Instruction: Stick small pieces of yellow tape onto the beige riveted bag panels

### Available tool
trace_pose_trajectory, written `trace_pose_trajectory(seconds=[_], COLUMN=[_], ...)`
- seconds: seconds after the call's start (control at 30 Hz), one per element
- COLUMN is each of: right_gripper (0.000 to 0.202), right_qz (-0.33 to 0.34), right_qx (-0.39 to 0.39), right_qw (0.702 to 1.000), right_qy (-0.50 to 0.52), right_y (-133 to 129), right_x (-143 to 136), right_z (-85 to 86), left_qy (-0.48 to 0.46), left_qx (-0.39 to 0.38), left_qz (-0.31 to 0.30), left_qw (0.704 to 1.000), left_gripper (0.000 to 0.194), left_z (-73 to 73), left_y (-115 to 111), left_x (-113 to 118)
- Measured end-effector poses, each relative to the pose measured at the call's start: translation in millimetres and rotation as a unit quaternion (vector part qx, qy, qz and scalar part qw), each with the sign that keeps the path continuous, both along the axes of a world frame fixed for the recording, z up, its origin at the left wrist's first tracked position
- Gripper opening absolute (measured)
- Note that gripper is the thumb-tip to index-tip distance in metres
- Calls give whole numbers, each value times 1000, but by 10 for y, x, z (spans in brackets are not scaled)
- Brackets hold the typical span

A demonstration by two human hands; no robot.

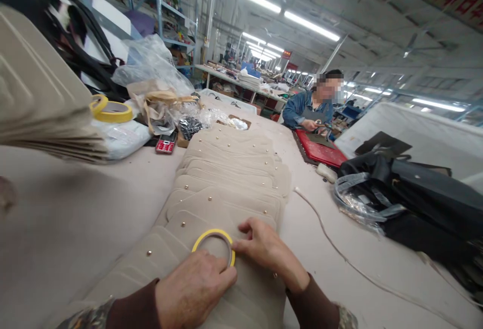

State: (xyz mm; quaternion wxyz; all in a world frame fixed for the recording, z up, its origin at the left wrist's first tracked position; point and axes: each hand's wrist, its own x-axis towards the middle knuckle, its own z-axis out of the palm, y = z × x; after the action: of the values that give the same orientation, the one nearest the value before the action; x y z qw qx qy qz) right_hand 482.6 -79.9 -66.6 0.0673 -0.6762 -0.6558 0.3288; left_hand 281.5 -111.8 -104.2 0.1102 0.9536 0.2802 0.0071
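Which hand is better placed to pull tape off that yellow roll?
Probably the right hand: its fingers meet the yellow roll at the outer edge, while the left hand grips the near side.

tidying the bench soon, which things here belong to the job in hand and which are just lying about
Likely in the job:
yellow tape roll being handled
studded beige panels beneath

Seemingly lying about:
red keypad gadget
black bag
pale cord
clear plastic

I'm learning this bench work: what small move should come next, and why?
I'd probably have the right hand draw a strip from the yellow tape roll: the left hand grips it, and the right one meets its rim, over beige panels.
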Motion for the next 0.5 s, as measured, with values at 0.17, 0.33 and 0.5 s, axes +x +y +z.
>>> trace_pose_trajectory(seconds=[0.17, 0.33, 0.5], right_gripper=[17, 21, 14], right_qz=[39, 93, 92], right_qx=[18, -25, 28], right_qw=[999, 992, 986], right_qy=[-5, 77, 140], right_y=[18, 22, -11], right_x=[-68, -31, -20], right_z=[-16, -107, -136], left_qy=[-17, -42, 28], left_qx=[3, 41, 20], left_qz=[-9, -38, -32], left_qw=[1000, 998, 999], left_gripper=[18, 15, 15], left_z=[-13, 45, 231], left_y=[-43, -127, -178], left_x=[3, -26, -37])
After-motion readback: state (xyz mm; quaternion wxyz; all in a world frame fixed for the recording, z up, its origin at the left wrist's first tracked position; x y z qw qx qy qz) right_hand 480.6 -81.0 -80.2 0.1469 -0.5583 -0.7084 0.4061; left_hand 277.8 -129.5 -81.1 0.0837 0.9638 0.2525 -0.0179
